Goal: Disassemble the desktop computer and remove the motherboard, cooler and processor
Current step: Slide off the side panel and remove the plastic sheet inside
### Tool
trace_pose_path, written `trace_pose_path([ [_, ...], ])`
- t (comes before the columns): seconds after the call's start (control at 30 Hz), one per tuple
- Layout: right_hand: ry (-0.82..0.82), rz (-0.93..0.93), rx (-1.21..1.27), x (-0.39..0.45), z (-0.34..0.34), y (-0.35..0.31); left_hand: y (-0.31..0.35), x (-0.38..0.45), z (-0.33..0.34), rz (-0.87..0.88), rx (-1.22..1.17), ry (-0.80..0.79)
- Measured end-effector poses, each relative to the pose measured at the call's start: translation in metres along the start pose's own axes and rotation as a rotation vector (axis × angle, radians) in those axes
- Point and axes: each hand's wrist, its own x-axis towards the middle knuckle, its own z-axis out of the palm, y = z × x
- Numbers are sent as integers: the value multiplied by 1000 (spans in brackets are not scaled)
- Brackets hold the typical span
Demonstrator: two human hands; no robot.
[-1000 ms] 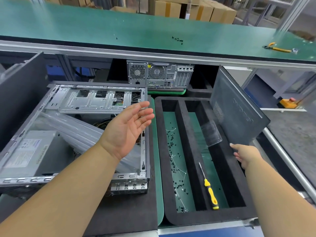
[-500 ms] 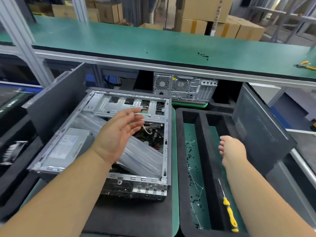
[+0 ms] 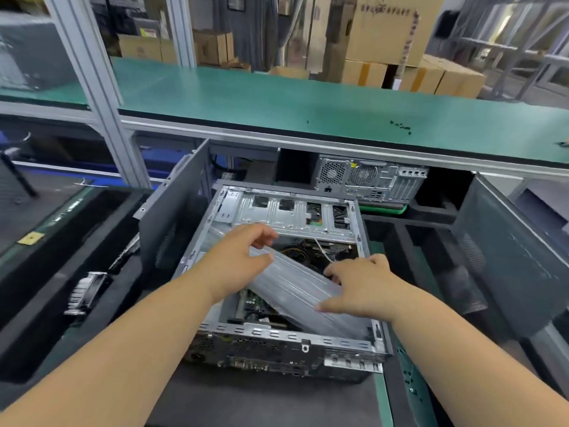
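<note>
An open desktop case [image 3: 286, 340] lies on its side in front of me, its metal drive cage [image 3: 289, 214] at the far end. A clear ribbed plastic sheet [image 3: 295, 288] lies diagonally across the case opening. My left hand [image 3: 237, 260] pinches the sheet's upper left end between thumb and fingers. My right hand [image 3: 360, 285] grips its lower right part, fingers curled over the far edge. Under the sheet a strip of the green motherboard [image 3: 252, 306] and some cables [image 3: 311, 248] show. The cooler and processor are hidden.
A grey side panel [image 3: 175, 223] leans at the case's left and another [image 3: 505, 260] at the right. A black foam tray [image 3: 409, 241] with loose screws lies to the right. A second computer [image 3: 372, 180] stands behind. A heatsink part [image 3: 86, 291] rests in the left tray.
Both hands have come down onto the plastic sheet over the case; the right hand moved left from the foam tray. My view has shifted left and nearer the case.
</note>
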Motion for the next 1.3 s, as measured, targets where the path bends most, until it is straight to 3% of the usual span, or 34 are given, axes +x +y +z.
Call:
trace_pose_path([
  [0.17, -246, 103, -222, 8, 12, -11, -11, 6, 1, 74, 274, -203],
  [0.47, -215, 159, -292, 11, 29, -22, -34, 13, 26, 159, 738, -361],
  [0.7, -43, 145, 64, 3, 28, -7, -45, 9, 33, 183, 752, -258],
  [1.03, 5, 293, 758, 8, 16, 3, -26, 10, 45, 331, 751, -227],
  [1.1, -6, 276, 765, 8, 5, 2, -24, 9, 44, 317, 709, -159],
  [1.2, -99, 214, 559, 4, -20, -1, -23, 3, 39, 266, 629, -95],
  [1.3, -180, 129, 395, -6, -49, -2, -21, -8, 28, 95, 426, -35],
])
